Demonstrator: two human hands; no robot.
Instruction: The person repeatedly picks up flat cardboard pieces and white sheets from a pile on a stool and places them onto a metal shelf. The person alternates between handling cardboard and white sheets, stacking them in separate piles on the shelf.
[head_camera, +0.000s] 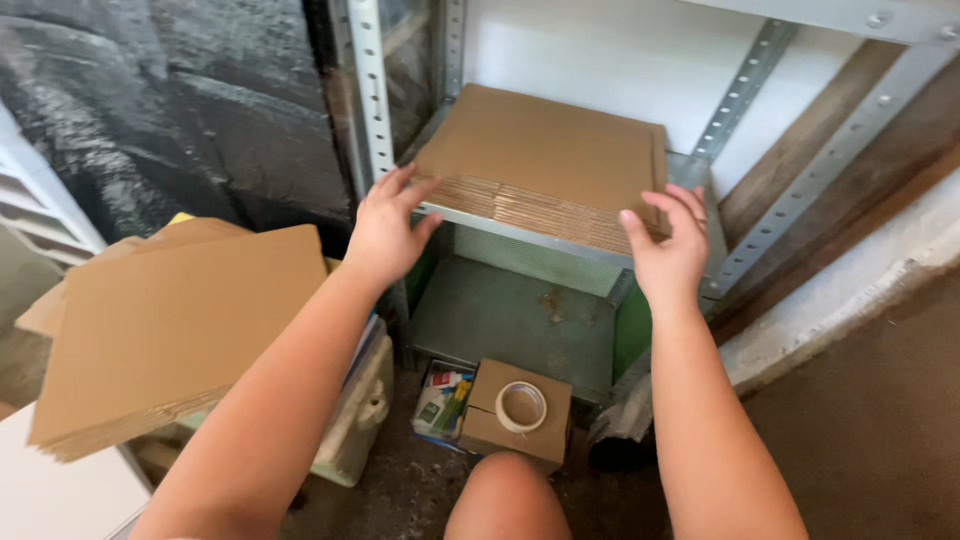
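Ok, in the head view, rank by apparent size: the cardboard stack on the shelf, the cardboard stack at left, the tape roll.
1. Cardboard stack at left, though nearer the camera, so unsure
2. Cardboard stack on the shelf
3. Tape roll, clearly smallest

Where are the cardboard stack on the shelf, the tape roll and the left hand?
Cardboard stack (545, 150), head view, middle of its top sheet.
Tape roll (521, 407), head view, on its ring's near edge.
Left hand (385, 235), head view, back of the hand at the stack's left corner.
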